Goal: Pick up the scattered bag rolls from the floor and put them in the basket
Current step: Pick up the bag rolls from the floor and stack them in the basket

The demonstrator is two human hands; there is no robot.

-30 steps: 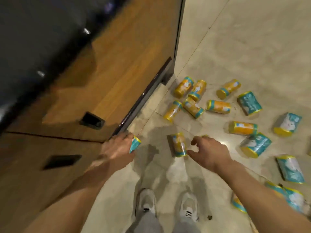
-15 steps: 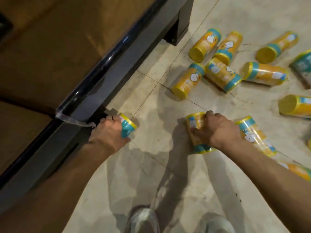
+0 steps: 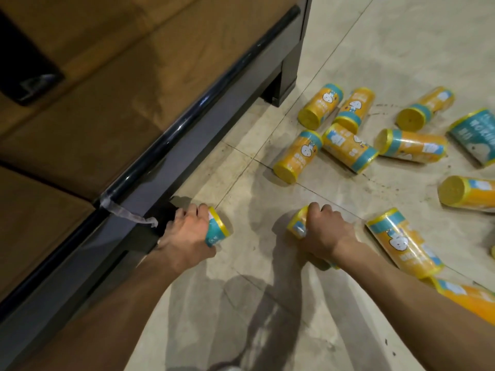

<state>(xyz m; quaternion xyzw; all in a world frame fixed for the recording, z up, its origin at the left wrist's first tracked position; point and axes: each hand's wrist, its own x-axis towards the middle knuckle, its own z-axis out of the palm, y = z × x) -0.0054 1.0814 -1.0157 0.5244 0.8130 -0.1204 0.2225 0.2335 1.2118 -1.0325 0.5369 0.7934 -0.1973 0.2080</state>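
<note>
A glossy wood-grain cabinet [image 3: 112, 108] with a rounded black edge rail fills the left, standing on pale polished floor tiles [image 3: 375, 49] strewn with cylindrical, plastic-wrapped yellow bag rolls [image 3: 348, 147]. Down low, the left hand [image 3: 187, 234] is wrapped tight round a teal-and-yellow roll [image 3: 217, 227] by the cabinet base, and the right hand [image 3: 325, 232] is clamped over a yellow roll on the floor [image 3: 297, 223], beside another yellow roll [image 3: 401, 242].

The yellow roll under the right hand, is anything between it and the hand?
No. The right hand already wraps the yellow plastic-wrapped bag roll with teal bands lying on the beige tiled floor. The basket is not in view, so that path cannot be judged.
</note>
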